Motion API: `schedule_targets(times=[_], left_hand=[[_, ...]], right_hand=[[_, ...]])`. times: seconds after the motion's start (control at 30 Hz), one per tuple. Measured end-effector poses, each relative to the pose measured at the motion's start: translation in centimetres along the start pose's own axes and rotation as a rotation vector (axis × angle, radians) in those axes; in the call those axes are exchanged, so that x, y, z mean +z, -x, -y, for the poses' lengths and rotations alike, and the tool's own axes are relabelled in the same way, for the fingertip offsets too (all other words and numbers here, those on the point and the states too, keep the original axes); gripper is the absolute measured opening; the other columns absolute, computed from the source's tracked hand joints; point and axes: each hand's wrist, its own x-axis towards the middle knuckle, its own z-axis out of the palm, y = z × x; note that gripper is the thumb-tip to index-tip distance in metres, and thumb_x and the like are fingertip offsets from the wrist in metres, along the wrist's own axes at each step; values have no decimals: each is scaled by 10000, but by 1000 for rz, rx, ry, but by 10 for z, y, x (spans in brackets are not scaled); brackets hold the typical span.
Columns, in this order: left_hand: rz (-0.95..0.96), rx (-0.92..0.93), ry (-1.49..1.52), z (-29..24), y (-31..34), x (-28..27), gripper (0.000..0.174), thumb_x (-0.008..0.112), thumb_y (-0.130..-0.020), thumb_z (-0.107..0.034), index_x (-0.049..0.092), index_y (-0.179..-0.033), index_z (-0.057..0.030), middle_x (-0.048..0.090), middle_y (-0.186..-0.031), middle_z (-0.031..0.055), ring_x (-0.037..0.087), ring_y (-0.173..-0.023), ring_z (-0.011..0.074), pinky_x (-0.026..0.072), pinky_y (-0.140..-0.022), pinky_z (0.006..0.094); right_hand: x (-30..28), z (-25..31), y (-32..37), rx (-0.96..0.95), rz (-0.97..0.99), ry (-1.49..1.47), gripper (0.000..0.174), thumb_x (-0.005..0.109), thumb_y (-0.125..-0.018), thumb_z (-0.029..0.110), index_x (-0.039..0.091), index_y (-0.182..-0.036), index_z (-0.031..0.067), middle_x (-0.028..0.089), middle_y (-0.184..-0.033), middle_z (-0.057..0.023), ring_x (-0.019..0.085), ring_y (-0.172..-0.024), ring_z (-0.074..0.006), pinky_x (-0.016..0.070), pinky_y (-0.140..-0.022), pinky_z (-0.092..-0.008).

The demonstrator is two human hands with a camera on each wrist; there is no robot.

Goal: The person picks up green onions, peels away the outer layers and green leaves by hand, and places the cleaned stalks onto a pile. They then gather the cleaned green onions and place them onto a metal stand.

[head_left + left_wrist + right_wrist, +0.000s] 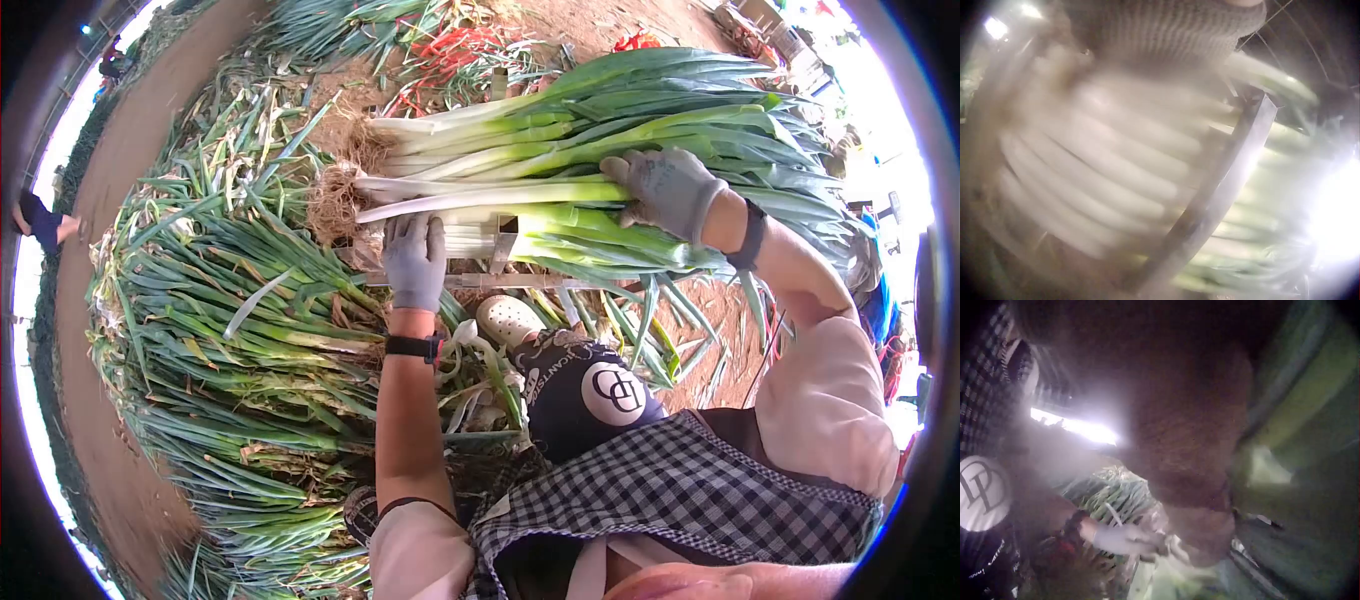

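Note:
A thick bundle of leeks lies across a low rack, roots on the left, leaves fanning right. My gloved left hand rests with straight fingers on the white shanks near the roots, beside a flat upright post. In the left wrist view the white shanks lie side by side behind that metal post. My gloved right hand curls its fingers round leek stalks where white turns green, on top of the bundle. The right wrist view is dark, and the fingertips are hidden there.
A large heap of untrimmed leeks spreads along the left. A rail of the rack runs below the bundle, near my shoe. Red string lies beyond on bare soil. A person is at the far left.

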Motion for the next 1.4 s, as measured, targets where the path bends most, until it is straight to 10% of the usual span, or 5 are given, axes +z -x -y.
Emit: schedule_targets(times=[0.1, 0.3, 0.67, 1.03, 1.4], left_hand=[[-39, -164, 253, 3, 2, -11, 151, 631, -833, -111, 664, -972, -65, 647, -979, 120, 594, -953, 315, 449, -908, 437], [-297, 90, -193, 1, -24, -23, 267, 668, -818, -173, 647, -1079, -124, 622, -1005, 88, 574, -970, 301, 444, -928, 430], [216, 209, -229, 54, -28, -22, 338, 603, -774, -15, 671, -1095, -94, 636, -1045, 85, 579, -1029, 302, 485, -892, 366], [74, 100, -130, 29, -54, 16, 167, 571, -868, -230, 564, -871, -63, 560, -933, 117, 525, -907, 348, 424, -837, 453], [14, 33, -263, 15, -45, 40, 195, 534, -890, -272, 558, -845, -84, 569, -909, 120, 533, -876, 358, 424, -767, 479]], right_hand=[[-3, 0, -7, 115, 232, -71, 643, 630, -820, 456, 443, -1265, 31, 578, -1113, -167, 601, -970, -366, 488, -787, -449], [14, -1, -5, -21, -85, -95, 540, 574, -865, 448, 481, -1195, 31, 592, -1046, -196, 639, -876, -363, 509, -745, -458], [28, 6, -34, -247, -118, 201, 496, 484, -919, 256, 394, -1387, 119, 550, -1082, -91, 574, -1015, -242, 481, -850, -345], [29, 3, -24, -253, -233, 40, 530, 571, -864, 297, 458, -1353, 128, 564, -1152, -76, 570, -1052, -264, 500, -853, -375], [29, -10, -17, 132, -23, -93, 596, 615, -822, 435, 494, -1348, 183, 581, -1128, -86, 579, -1027, -287, 501, -827, -404]])
